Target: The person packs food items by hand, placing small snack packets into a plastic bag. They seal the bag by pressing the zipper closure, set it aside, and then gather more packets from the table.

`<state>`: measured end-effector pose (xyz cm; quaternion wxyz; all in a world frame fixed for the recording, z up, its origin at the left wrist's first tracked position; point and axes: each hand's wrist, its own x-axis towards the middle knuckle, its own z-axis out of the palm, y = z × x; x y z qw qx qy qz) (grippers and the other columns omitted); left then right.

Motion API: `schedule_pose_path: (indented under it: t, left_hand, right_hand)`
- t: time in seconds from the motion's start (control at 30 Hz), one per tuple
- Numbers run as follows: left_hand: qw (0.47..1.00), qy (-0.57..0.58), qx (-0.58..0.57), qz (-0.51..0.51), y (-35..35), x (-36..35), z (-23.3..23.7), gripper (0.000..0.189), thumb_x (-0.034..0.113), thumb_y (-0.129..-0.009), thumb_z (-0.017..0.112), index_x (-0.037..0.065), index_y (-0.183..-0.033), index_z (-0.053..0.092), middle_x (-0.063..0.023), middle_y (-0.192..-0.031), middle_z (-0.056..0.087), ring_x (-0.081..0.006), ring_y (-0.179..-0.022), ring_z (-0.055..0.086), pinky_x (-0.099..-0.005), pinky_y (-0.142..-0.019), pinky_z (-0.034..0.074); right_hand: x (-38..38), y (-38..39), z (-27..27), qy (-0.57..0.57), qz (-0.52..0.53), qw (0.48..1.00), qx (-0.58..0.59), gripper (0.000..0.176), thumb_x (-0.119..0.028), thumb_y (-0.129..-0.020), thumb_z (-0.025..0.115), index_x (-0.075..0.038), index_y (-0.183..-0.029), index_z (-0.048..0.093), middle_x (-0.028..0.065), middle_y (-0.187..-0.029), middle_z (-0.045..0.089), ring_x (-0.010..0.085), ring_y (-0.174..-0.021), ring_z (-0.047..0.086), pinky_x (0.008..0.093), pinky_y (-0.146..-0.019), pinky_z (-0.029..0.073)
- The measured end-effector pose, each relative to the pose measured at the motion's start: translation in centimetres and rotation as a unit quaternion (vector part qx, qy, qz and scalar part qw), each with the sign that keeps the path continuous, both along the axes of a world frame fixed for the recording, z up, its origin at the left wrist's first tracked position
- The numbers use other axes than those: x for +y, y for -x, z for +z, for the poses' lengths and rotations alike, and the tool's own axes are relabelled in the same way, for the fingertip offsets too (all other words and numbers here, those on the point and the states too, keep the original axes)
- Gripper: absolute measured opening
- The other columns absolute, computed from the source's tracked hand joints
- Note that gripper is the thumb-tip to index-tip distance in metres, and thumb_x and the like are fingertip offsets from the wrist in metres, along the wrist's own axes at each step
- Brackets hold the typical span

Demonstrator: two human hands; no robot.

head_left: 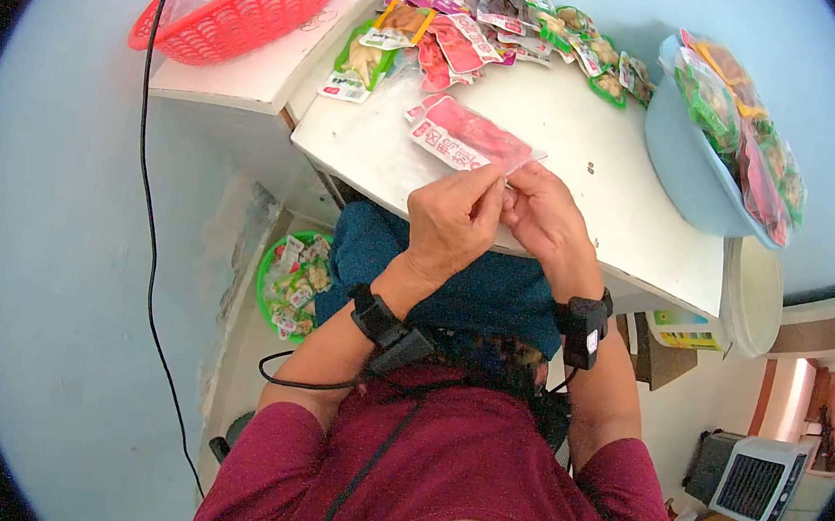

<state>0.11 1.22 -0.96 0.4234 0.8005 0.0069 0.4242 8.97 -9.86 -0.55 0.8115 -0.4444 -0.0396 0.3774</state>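
Note:
A pink-and-white printed packet (pixel 470 135) lies at a slant above the white table's front part, its lower right corner between my fingertips. My left hand (pixel 454 216) pinches that corner with thumb and forefinger. Close beside it, my right hand (pixel 546 218) has its thumb and fingers pressed together at the same corner. Farther back on the white table (pixel 551 123) lies a heap of small food packets (pixel 464 39), in red, green, orange and purple wrappers.
A light blue basin (pixel 683 161) full of packets stands at the table's right. The red basket (pixel 250 13) is at the back left. Below left, a green basket (pixel 264 281) holds packets. A black cable (pixel 148 205) hangs on the left.

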Motion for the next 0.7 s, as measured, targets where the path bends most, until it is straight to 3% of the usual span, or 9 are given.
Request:
schedule_pose_path:
  t: [0.2, 0.3, 0.5, 0.7]
  left_hand:
    - [0.999, -0.029, -0.015, -0.005, 0.1, 0.3, -0.1, 0.012, 0.005, -0.083, 0.066, 0.001, -0.095, 0.068, -0.0123, -0.073, 0.066, -0.0197, -0.057, 0.062, -0.0288, -0.053, 0.048]
    - [1.000, -0.023, -0.007, -0.004, 0.2, 0.2, -0.2, 0.012, 0.004, -0.083, 0.066, 0.001, -0.095, 0.068, -0.0127, -0.074, 0.066, -0.0202, -0.057, 0.063, -0.0292, -0.053, 0.048]
    - [1.000, -0.017, -0.015, -0.004, -0.2, 0.2, -0.9, 0.013, 0.004, -0.083, 0.066, 0.000, -0.096, 0.068, -0.0129, -0.076, 0.067, -0.0185, -0.057, 0.063, -0.0285, -0.053, 0.049]
    - [1.000, 0.019, 0.000, -0.003, -0.3, 0.2, -1.3, 0.014, 0.004, -0.084, 0.065, 0.001, -0.097, 0.068, -0.0120, -0.077, 0.068, -0.0168, -0.058, 0.063, -0.0271, -0.054, 0.049]
  right_hand:
    - [2.4, -1.7, -2.1, -0.066, -0.031, 0.997, 0.041, 0.018, 0.000, -0.090, 0.046, 0.005, -0.104, 0.057, 0.0115, -0.097, 0.063, 0.0246, -0.083, 0.064, 0.0373, -0.072, 0.055]
    - [3.4, -1.4, -1.5, -0.117, -0.069, 0.990, 0.027, 0.025, -0.001, -0.091, 0.045, 0.006, -0.112, 0.056, 0.0154, -0.107, 0.062, 0.0271, -0.094, 0.063, 0.0383, -0.082, 0.054]
    - [4.4, -0.7, -1.9, -0.108, -0.113, 0.987, 0.029, 0.026, -0.005, -0.093, 0.046, 0.005, -0.115, 0.056, 0.0152, -0.108, 0.062, 0.0255, -0.094, 0.063, 0.0373, -0.081, 0.053]
    - [4.1, 0.1, -1.0, -0.073, -0.137, 0.988, 0.014, 0.022, -0.005, -0.092, 0.046, 0.004, -0.107, 0.059, 0.0127, -0.100, 0.063, 0.0225, -0.085, 0.062, 0.0352, -0.071, 0.053]
